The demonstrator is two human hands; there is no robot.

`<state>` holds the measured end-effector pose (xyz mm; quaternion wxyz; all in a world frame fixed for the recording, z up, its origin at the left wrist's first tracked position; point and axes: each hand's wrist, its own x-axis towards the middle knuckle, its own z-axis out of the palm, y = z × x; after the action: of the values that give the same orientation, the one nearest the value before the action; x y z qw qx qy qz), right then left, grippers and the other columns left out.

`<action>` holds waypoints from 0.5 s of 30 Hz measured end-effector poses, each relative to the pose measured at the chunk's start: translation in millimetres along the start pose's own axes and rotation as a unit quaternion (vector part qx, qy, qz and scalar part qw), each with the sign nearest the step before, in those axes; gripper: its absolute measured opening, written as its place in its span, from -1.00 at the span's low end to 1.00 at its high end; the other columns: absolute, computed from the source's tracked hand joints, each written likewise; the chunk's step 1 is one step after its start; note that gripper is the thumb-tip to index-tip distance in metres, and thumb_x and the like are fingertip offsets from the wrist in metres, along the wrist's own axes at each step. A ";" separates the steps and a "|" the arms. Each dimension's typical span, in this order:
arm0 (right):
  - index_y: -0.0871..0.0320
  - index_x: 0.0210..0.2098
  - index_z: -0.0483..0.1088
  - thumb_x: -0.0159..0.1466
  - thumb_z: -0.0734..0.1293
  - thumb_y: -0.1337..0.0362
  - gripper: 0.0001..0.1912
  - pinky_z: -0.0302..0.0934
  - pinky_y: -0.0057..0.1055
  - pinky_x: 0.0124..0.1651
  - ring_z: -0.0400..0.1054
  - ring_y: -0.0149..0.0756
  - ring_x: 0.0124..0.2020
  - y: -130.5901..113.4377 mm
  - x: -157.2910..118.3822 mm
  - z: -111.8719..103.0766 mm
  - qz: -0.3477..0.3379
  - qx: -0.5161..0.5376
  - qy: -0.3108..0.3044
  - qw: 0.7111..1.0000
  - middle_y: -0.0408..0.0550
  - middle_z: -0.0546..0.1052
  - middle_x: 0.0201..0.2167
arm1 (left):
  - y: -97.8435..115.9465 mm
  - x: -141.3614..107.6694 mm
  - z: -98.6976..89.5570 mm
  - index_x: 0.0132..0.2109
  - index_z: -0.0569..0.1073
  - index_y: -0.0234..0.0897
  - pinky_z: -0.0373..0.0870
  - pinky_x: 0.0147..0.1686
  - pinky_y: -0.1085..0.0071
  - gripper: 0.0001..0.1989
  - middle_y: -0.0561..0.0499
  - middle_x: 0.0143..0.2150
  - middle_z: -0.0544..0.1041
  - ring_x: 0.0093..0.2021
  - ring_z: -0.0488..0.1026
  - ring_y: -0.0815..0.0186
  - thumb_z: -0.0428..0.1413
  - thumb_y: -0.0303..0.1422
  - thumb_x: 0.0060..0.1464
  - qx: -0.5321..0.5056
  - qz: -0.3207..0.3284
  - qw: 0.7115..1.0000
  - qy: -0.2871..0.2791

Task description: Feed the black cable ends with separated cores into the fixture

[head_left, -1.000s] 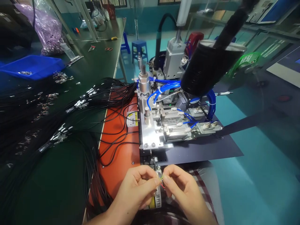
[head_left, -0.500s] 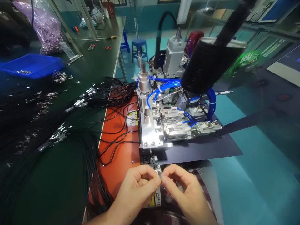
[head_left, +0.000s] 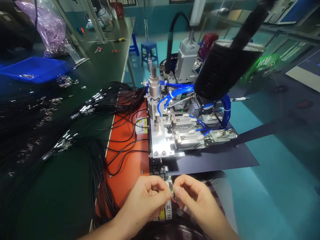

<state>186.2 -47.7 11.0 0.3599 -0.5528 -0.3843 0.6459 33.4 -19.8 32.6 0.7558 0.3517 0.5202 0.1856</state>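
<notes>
Thin coloured wires (head_left: pixel 173 199), red and green, show between my two hands at the lower middle. My left hand (head_left: pixel 152 196) is closed in a pinch on them. The fingertips of my right hand (head_left: pixel 191 196) are pinched at the green wire, a small gap away from the left fingertips. Just beyond my hands stands a metal machine (head_left: pixel 162 143) with blue air tubes (head_left: pixel 178 90). A small metal fixture (head_left: pixel 168 177) on its near edge is partly hidden by my fingers.
Bundles of black cables (head_left: pixel 95 160) lie on the dark green table (head_left: pixel 57 200) and cross the orange plate (head_left: pixel 130 163). A blue tray (head_left: pixel 37 68) sits at far left. A black duct (head_left: pixel 220 70) hangs over the machine.
The red and green wires now show more clearly between my fingertips. My right hand has moved slightly to the right, widening the gap.
</notes>
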 end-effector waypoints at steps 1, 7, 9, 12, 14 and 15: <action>0.17 -0.46 0.35 0.21 0.29 0.10 -0.74 0.07 -0.48 -0.50 0.15 -0.41 -0.59 -1.0 0.4 -1.6 -0.005 0.006 0.006 1.000 -0.25 0.27 -0.64 | -1.1 -0.2 -0.5 -0.50 0.30 -0.28 -0.15 -0.75 0.59 -0.83 0.26 -0.76 0.12 -0.75 -0.07 0.58 0.10 -0.32 -0.06 -0.003 0.000 1.000 -0.001; 0.16 -0.39 0.40 0.26 0.25 0.12 -0.75 0.13 -0.47 -0.45 0.22 -0.38 -0.54 -5.7 1.5 -6.7 -0.028 -0.033 -0.011 0.999 -0.22 0.31 -0.62 | 0.1 -1.0 0.4 -0.51 0.30 -0.28 -0.16 -0.75 0.58 -0.80 0.27 -0.78 0.10 -0.76 -0.09 0.58 0.11 -0.29 -0.04 -0.004 0.000 1.000 -0.004; 0.17 -0.41 0.40 0.26 0.25 0.13 -0.75 0.13 -0.48 -0.44 0.22 -0.38 -0.54 -6.8 2.4 -6.4 -0.030 -0.035 -0.023 0.999 -0.22 0.32 -0.61 | 1.1 -0.4 1.0 -0.51 0.30 -0.28 -0.16 -0.75 0.58 -0.80 0.28 -0.78 0.09 -0.76 -0.09 0.58 0.11 -0.29 -0.05 -0.004 0.002 1.000 -0.003; 0.17 -0.46 0.37 0.25 0.25 0.13 -0.73 0.12 -0.48 -0.45 0.20 -0.40 -0.56 -6.9 3.4 -6.2 -0.028 -0.024 -0.032 0.999 -0.22 0.32 -0.61 | 1.4 0.3 1.0 -0.50 0.30 -0.29 -0.16 -0.75 0.58 -0.82 0.27 -0.77 0.10 -0.76 -0.07 0.58 0.11 -0.31 -0.06 -0.003 0.004 1.000 0.002; 0.18 -0.46 0.36 0.24 0.26 0.13 -0.74 0.10 -0.48 -0.46 0.19 -0.40 -0.56 -5.3 3.4 -6.5 -0.016 -0.020 -0.032 0.999 -0.22 0.32 -0.61 | 1.6 0.0 0.8 -0.49 0.31 -0.29 -0.15 -0.75 0.58 -0.82 0.26 -0.75 0.12 -0.76 -0.06 0.58 0.11 -0.30 -0.06 -0.004 0.005 1.000 0.006; 0.18 -0.47 0.36 0.22 0.28 0.14 -0.76 0.09 -0.48 -0.47 0.18 -0.41 -0.56 -4.2 3.2 -6.5 -0.008 -0.018 -0.030 0.999 -0.22 0.32 -0.61 | 2.0 -0.3 0.8 -0.49 0.31 -0.29 -0.15 -0.75 0.58 -0.81 0.26 -0.75 0.12 -0.76 -0.06 0.58 0.12 -0.30 -0.07 -0.006 0.006 1.000 0.008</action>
<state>192.5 -42.3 12.8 0.3431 -0.5364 -0.4108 0.6525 34.1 -18.9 34.4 0.7523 0.3491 0.5231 0.1963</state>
